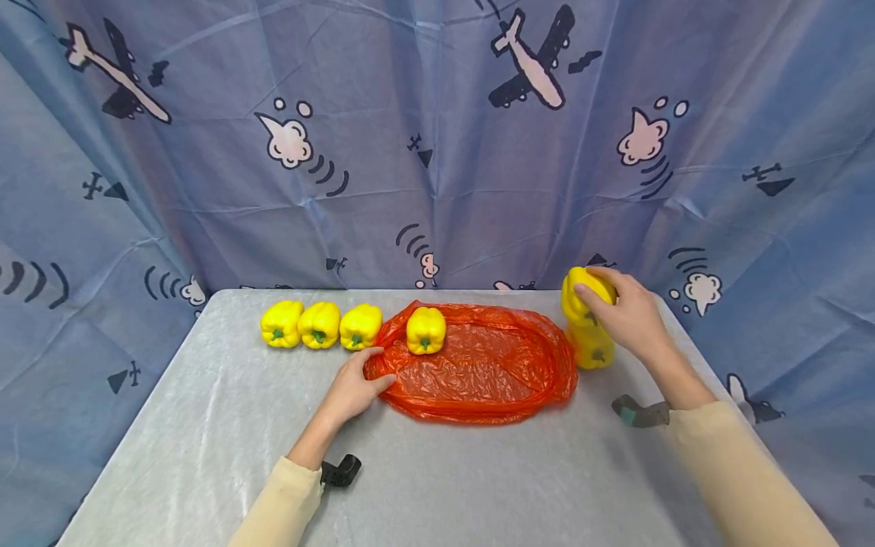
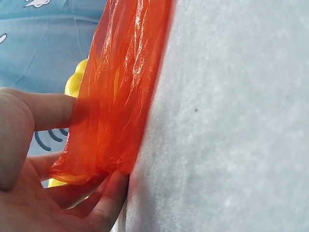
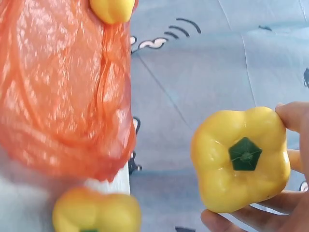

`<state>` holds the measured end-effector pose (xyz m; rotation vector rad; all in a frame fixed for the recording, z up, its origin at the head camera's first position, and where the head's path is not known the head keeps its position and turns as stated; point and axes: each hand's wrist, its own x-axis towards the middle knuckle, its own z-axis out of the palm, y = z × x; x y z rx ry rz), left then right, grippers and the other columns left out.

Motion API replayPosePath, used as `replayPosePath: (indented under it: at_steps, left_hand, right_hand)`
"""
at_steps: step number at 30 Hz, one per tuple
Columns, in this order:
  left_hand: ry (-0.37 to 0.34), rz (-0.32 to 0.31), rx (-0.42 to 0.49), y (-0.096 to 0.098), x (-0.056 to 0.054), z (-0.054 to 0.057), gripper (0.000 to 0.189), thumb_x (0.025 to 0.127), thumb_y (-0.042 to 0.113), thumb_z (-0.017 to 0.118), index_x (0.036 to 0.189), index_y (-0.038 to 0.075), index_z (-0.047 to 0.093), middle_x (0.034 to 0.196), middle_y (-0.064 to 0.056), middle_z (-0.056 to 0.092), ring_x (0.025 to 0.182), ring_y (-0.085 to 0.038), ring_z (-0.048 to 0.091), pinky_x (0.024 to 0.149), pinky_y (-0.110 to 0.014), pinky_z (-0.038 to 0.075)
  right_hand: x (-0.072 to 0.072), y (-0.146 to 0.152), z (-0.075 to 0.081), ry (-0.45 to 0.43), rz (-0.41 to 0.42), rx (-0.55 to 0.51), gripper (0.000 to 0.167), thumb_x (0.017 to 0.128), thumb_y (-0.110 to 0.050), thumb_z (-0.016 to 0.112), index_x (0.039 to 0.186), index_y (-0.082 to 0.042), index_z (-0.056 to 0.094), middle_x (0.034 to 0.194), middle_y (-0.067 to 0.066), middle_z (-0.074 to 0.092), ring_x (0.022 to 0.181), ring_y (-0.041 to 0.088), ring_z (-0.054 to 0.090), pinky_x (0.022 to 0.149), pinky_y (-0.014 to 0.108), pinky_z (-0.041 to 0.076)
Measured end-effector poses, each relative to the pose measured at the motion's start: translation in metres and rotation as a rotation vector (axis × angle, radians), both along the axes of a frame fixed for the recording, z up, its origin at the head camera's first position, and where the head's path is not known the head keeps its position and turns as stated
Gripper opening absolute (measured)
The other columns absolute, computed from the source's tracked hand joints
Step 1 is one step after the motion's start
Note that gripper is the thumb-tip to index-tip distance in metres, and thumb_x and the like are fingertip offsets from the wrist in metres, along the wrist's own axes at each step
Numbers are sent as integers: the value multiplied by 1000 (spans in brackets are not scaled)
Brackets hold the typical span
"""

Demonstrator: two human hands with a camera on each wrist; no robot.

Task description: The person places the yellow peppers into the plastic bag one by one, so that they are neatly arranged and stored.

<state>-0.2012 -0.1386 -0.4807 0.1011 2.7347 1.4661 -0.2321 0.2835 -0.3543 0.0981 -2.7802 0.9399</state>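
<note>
A red plastic bag [image 1: 478, 365] lies spread on the table, its rim gathered into a ring with a yellow bell pepper [image 1: 426, 331] inside at the upper left. My left hand [image 1: 355, 384] grips the bag's left rim; in the left wrist view the thin red film [image 2: 111, 96] runs between the fingers. At the right, my right hand [image 1: 625, 308] holds another yellow bell pepper [image 3: 241, 162] raised, its green stem facing the right wrist camera. Below it, a further yellow pepper [image 1: 593, 351] sits on the table by the bag's right end.
Several yellow peppers stand in a row at the back left: one pepper [image 1: 282, 324] outermost, another pepper [image 1: 361, 327] close to the bag. A pale cloth covers the table [image 1: 444, 486]. Behind its back edge hangs a blue curtain [image 1: 424, 152] printed with planes.
</note>
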Motion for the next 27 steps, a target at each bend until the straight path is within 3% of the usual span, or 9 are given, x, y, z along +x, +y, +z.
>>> replayPosePath:
  at_steps: [9,21,27]
  left_hand:
    - [4,-6,-20,1,0,1,58,90,19,76,142,3,55,147,-21,52,138,-40,45,114,-57,34]
    - [7,4,-6,0,2,2,58,90,17,77,141,2,54,147,-22,52,137,-41,45,114,-57,33]
    - [0,4,-7,0,2,2,58,90,19,77,141,2,55,147,-21,52,137,-40,45,114,-57,34]
  right_hand:
    - [-3,-30,0,-14,42,-16,67,102,-53,52,149,-6,48,141,24,51,116,42,50,96,62,46]
    - [-16,-67,-8,16,124,-42,63,101,-52,56,145,-6,53,125,19,59,103,33,54,85,46,47]
    - [-21,-84,-12,-9,152,-56,64,101,-54,55,144,-8,53,125,17,59,102,31,55,84,44,48]
